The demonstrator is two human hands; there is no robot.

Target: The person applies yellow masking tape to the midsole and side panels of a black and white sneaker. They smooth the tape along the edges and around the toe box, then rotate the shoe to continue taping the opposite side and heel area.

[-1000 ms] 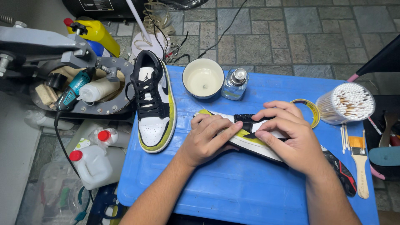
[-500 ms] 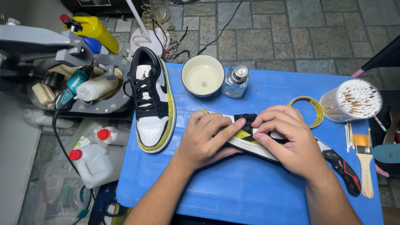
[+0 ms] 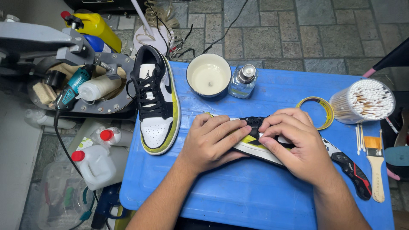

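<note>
- The sneaker (image 3: 251,145) lay on its side on the blue bench (image 3: 238,191), just right of the upright matching shoe (image 3: 155,104).
- The left hand (image 3: 211,142) pressed flat on the sneaker's toe end, fingers (image 3: 226,130) together and stretched along it.
- The right hand (image 3: 294,142) covered its lace area, fingers curled and pinched on the upper near the black laces (image 3: 254,122).
- Done well, this step probably needed steady downward pressure from the left hand so the sneaker could not rock while the right worked.
- Behind the sneaker stood a bowl (image 3: 208,76) and a small glass bottle (image 3: 242,81); right of it lay a tape roll (image 3: 317,111), a cutter (image 3: 349,170) and a brush (image 3: 375,164).
</note>
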